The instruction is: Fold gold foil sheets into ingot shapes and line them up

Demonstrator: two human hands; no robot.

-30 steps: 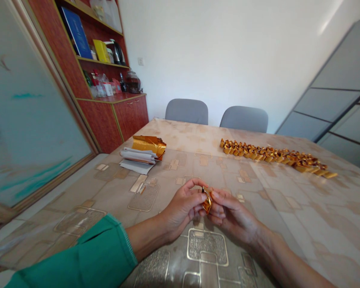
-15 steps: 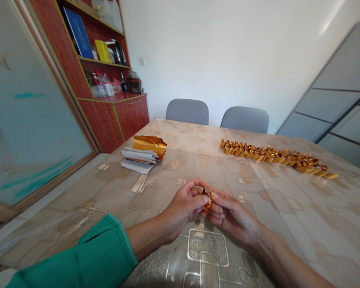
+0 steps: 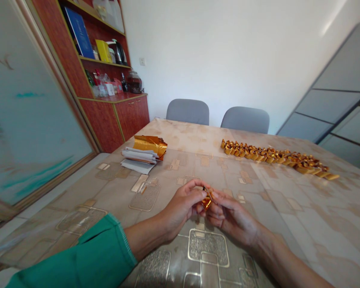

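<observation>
Golden and shiny, a small folded foil piece (image 3: 208, 203) is held between the two hands of the person, in front of the body and over the near part of the counter (image 3: 291, 204). The left hand (image 3: 183, 208) has its grip closed on the left side of this piece, with the thumb and the index finger pressing on it. The right hand (image 3: 234, 214) pinches the right side of the same piece, and its other fingers are curled below. Whether the hands rest on the counter or are a little above it, I cannot tell. A green sleeve (image 3: 81, 256) covers part of the left arm, while the right forearm is bare.

Farther away on the left lies a stack of gold foil sheets (image 3: 150, 142), and just in front of them are pale grey paper sheets (image 3: 138, 160), partly overlapping. On the far right, many folded golden pieces (image 3: 273, 155) stand close together in a long, slanting band, well apart from the hands. The counter cover shows a pattern of rounded rectangles.

Behind the far edge are two grey chairs (image 3: 187, 112). At the left back, a red-brown cabinet (image 3: 102, 122) carries a blue folder or book (image 3: 79, 34), a yellow box (image 3: 103, 51), a kettle (image 3: 119, 53) and a glass jar (image 3: 135, 83) with dark contents.
</observation>
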